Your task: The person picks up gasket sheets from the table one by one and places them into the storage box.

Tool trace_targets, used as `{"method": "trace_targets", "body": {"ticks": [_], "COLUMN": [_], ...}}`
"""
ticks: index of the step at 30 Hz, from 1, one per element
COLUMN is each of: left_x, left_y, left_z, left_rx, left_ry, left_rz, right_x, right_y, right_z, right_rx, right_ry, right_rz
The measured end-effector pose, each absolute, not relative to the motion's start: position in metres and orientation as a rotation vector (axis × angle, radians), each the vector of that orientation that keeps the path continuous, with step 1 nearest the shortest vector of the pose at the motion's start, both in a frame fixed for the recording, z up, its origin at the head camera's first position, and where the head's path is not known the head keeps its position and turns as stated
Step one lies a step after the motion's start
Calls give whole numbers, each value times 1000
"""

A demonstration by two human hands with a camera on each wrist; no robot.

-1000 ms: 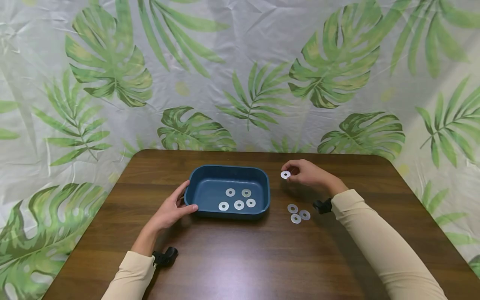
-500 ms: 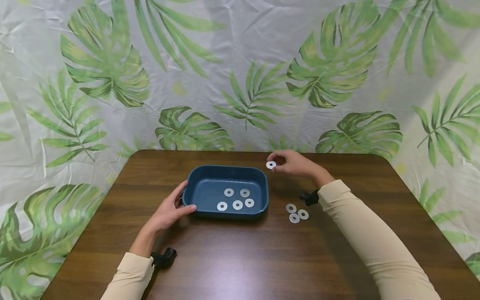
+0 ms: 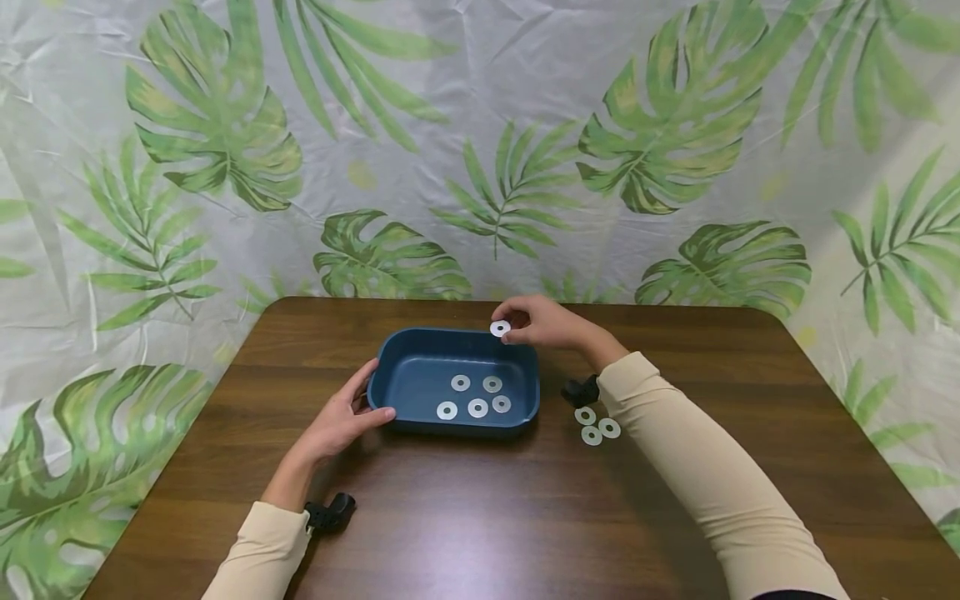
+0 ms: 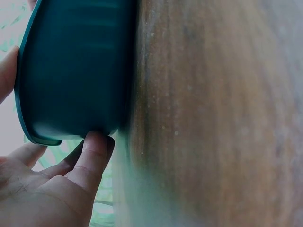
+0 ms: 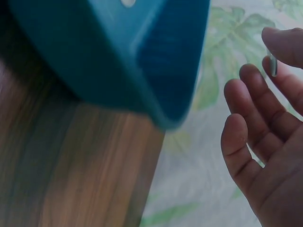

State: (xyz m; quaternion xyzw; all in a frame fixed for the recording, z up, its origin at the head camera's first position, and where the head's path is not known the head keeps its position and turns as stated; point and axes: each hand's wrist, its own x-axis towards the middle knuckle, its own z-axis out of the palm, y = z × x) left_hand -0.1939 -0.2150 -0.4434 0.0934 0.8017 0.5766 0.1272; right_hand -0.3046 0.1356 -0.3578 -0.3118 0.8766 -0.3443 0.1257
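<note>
My right hand (image 3: 550, 322) pinches a flat metal washer (image 3: 500, 328) between thumb and fingertips, above the back right of a blue rectangular tub (image 3: 454, 425). In the right wrist view the washer (image 5: 273, 65) appears edge-on, while the other fingers hang free of it. Several washers lie flat inside the tub, among them one front washer (image 3: 477, 408). My left hand (image 3: 335, 422) holds the tub's left end, thumb at the front rim and fingers along the end wall. The left wrist view has its fingertips against the tub wall (image 4: 75, 71).
Right of the tub, 3 loose washers (image 3: 592, 435) lie close together on the brown wooden table (image 3: 450, 517). A leaf-printed cloth (image 3: 525, 100) hangs behind the table's far edge. Each wrist carries a black camera mount (image 3: 330, 512).
My right hand has moved left with its washer, from beside the tub to over its back right part. The left hand and the tub stay in place.
</note>
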Motion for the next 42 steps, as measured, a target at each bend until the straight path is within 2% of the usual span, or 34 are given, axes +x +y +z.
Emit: {"method": "trace_targets", "body": {"ticks": [19, 42], "left_x": [-196, -196], "left_y": [-215, -215], "left_z": [-446, -444], "left_rx": [248, 272], "left_ry": [2356, 2344], "left_rz": [1676, 1679], "right_x": [-301, -300], "right_y": [71, 57], "right_z": [-365, -373], "right_rx": [-1018, -1033], "right_ry": [2437, 2363], "right_rz": [-973, -1015]}}
